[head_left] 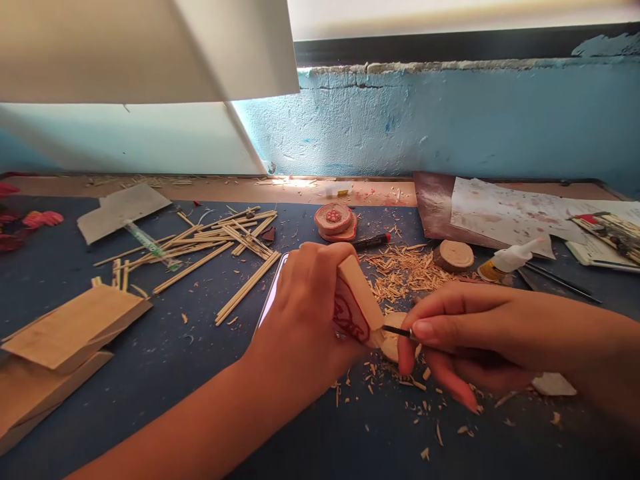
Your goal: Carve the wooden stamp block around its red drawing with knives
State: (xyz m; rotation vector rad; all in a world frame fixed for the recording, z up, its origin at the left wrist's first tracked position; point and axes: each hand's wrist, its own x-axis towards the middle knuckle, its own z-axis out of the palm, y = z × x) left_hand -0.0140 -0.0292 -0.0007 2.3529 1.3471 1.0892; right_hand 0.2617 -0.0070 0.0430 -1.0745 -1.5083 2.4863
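Note:
My left hand (305,307) is closed around a pale wooden block (357,297) that stands tilted on the dark blue table (165,360). A red drawn pattern shows on the block's face. My right hand (460,340) pinches a thin dark carving tool (397,331), and its tip touches the lower edge of the block. Wood shavings (405,270) lie piled just behind the block and scattered under my right hand.
Thin wooden sticks (215,243) lie spread at the left centre. Two round carved wood pieces (334,220) and a wood disc (453,255) sit behind. A glue bottle (507,260), a red-tipped pen (373,241), papers (505,213) and brown wooden pieces (65,333) also lie about.

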